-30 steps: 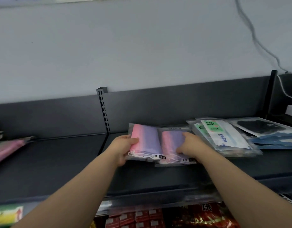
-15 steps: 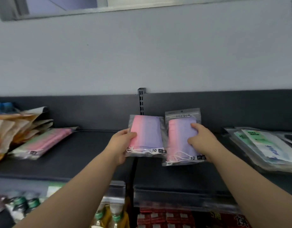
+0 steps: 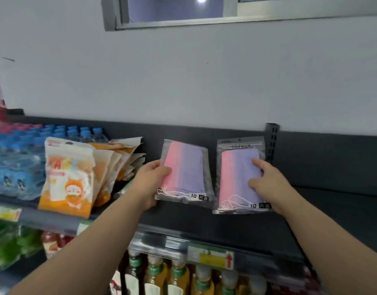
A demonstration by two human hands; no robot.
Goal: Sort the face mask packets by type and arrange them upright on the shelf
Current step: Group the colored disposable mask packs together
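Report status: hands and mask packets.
Left hand grips left packet; right hand grips right packet. Both upright, side by side, apart. Snack bags lean just left.

left hand [image 3: 151,180] and right hand [image 3: 268,184] grip, outstretched.

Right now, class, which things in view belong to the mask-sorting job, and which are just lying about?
Job: left packet, right packet, left hand, right hand, shelf.
Lying about: snack bags, water bottles, drink bottles.

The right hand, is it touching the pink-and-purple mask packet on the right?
Touching. The head view shows the right hand with its fingers lying on the front of the right mask packet, gripping it.
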